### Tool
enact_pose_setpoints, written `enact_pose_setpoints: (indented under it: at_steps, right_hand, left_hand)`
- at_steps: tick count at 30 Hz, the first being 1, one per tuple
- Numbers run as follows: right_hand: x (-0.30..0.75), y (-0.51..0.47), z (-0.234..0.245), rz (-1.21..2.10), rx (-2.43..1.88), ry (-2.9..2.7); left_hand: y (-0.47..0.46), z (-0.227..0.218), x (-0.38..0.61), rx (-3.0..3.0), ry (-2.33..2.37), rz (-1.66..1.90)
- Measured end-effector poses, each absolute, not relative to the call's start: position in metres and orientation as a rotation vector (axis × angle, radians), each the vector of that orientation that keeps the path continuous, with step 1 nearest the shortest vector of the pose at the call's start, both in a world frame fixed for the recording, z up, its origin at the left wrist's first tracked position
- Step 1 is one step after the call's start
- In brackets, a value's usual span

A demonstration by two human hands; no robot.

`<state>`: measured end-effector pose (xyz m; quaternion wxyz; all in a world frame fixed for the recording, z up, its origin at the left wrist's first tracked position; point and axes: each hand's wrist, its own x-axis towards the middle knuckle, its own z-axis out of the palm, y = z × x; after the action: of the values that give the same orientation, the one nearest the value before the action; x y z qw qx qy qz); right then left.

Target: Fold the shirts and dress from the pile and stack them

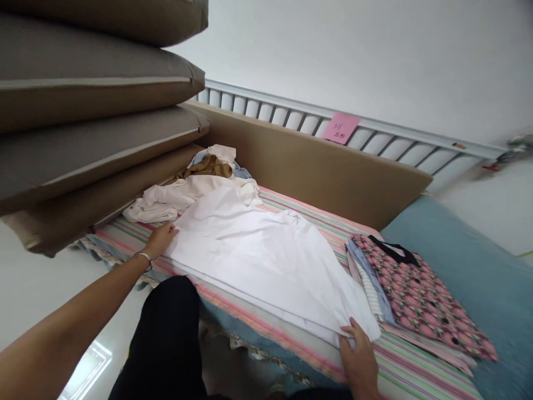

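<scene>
A white garment lies spread flat on a striped sheet that covers the bed. My left hand pinches the garment's far left edge, fingers closed on the cloth. My right hand grips the garment's near right corner at the bed's front edge. A silver bracelet sits on my left wrist. My black-clad knee rests against the bed front.
A heap of white, tan and blue clothes lies at the far left. A stack of folded clothes with a pink patterned top sits on the right. Grey cushions are piled on the left. A tan headboard and white slatted rail stand behind.
</scene>
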<state>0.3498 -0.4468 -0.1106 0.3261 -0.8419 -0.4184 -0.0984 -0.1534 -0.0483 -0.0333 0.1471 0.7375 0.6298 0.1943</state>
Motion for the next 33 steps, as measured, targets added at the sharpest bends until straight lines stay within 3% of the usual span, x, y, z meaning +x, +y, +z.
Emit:
enact_pose_setpoints:
  at_steps: [4, 9, 17, 29, 33]
  right_hand:
    - [0.335, -0.447, -0.089, -0.326, -2.16, -0.985]
    - [0.294, -0.394, -0.065, -0.409, -2.119, -1.155]
    - [0.277, -0.399, -0.111, -0.487, -2.486, -1.439]
    - [0.302, -0.405, -0.129, -0.454, -2.477, -1.469]
    - [0.287, -0.387, -0.111, -0.455, -2.436, -1.464]
  left_hand:
    - [-0.062, -0.022, -0.139, 2.31, 1.871, 0.67]
    - [-0.117, -0.037, -0.07, 2.741, 1.444, 0.685]
    - [-0.167, -0.089, -0.022, 2.827, 1.343, 0.56]
    - [-0.167, -0.074, -0.025, 2.756, 1.353, 0.462]
    - [-0.179, -0.057, -0.016, 2.732, 1.379, 0.402]
